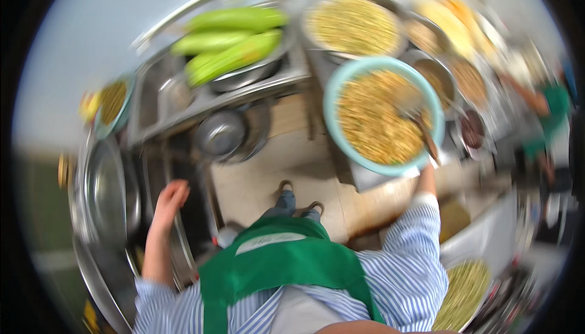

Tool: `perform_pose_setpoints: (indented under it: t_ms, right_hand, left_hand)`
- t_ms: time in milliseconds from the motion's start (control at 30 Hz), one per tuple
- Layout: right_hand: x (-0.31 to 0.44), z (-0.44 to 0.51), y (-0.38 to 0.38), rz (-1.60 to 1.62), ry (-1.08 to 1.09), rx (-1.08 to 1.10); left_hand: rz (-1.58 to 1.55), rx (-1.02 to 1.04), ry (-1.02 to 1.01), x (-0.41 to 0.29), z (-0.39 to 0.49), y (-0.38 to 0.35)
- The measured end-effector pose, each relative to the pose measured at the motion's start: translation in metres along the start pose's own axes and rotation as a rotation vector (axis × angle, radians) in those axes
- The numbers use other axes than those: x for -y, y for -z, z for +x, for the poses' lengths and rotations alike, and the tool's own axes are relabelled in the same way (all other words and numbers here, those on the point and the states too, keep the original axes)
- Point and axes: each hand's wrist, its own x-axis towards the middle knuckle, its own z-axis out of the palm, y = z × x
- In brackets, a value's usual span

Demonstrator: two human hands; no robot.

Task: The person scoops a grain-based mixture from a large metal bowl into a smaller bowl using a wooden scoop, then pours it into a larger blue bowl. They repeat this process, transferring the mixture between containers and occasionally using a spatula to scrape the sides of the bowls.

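Observation:
My left hand (pixel 172 195) hangs over the dark sink area at the left, its fingers loosely bent and holding nothing. At the near right rim of a pale turquoise basin (pixel 336 137) is my right hand (pixel 427 176), mostly hidden by the rim; its grip cannot be made out. Yellowish chopped food (pixel 374 114) fills the basin. A metal ladle or spatula with a brown handle (pixel 427 137) rests in the food, the handle leaning over the rim close to my right hand.
Long green gourds (pixel 237 55) lie on a metal bowl beside a steel sink (pixel 153 91). Behind the basin is a bowl of shredded yellow-green food (pixel 354 25). Metal bowls (pixel 221 133) stand below the counter. At the far right stands another person in green (pixel 555 105).

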Motion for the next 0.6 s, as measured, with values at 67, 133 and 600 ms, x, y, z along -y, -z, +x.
perform_pose_setpoints:
  t_ms: [67,133,600]
  right_hand:
    - [0.002,0.003,-0.006,-0.103,-0.039,0.062]
    - [0.003,0.003,-0.009,-0.114,-0.089,0.092]
    - [-0.007,-0.131,0.064,0.68,-0.058,-0.174]
  left_hand:
    - [0.01,-0.103,0.185,-0.011,-0.003,-0.008]
    - [0.042,-0.047,0.169,-0.019,-0.004,-0.011]
    - [0.113,0.093,0.097,-0.054,0.056,-0.048]
